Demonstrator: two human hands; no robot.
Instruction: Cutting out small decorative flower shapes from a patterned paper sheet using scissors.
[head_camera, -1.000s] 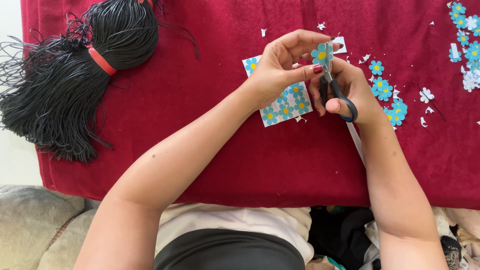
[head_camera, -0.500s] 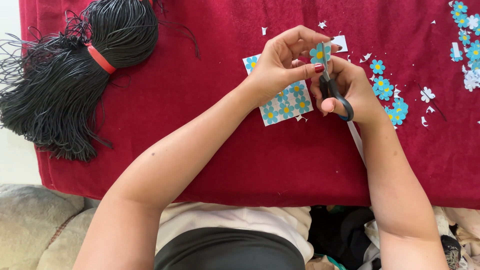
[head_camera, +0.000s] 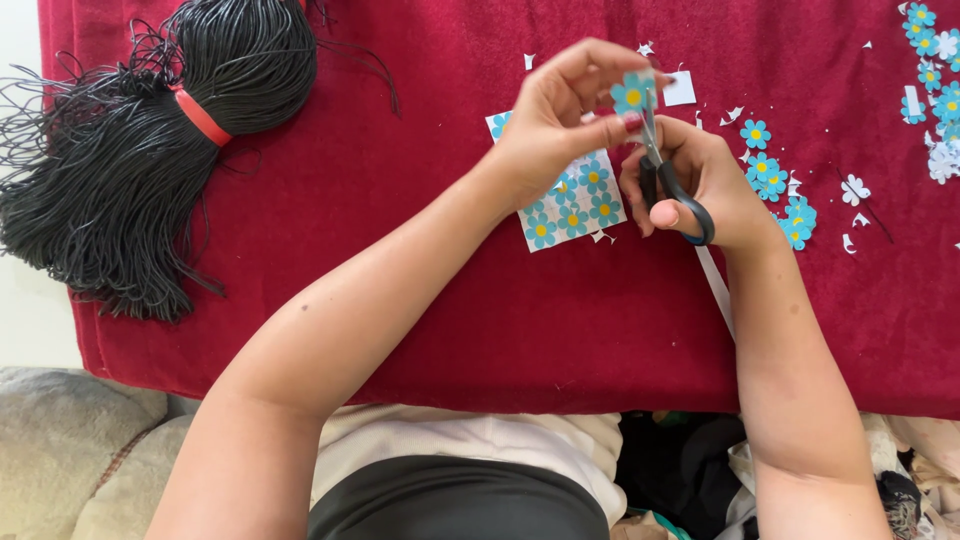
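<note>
My left hand (head_camera: 555, 115) pinches a small blue paper flower with a yellow centre (head_camera: 630, 95) between thumb and fingertips. My right hand (head_camera: 705, 180) grips black-handled scissors (head_camera: 665, 175), whose blades point up against the flower's edge. Both hands hover over a sheet printed with blue flowers (head_camera: 570, 205) lying on the red cloth (head_camera: 400, 280).
A large bundle of black cord tied with a red band (head_camera: 150, 140) lies at the left. Several cut-out blue flowers (head_camera: 775, 185) and white paper scraps (head_camera: 855, 190) are scattered to the right. More flowers (head_camera: 930, 60) sit at the far right corner.
The hands have hardly moved. The flower has turned slightly in my left fingers against the scissor blades.
</note>
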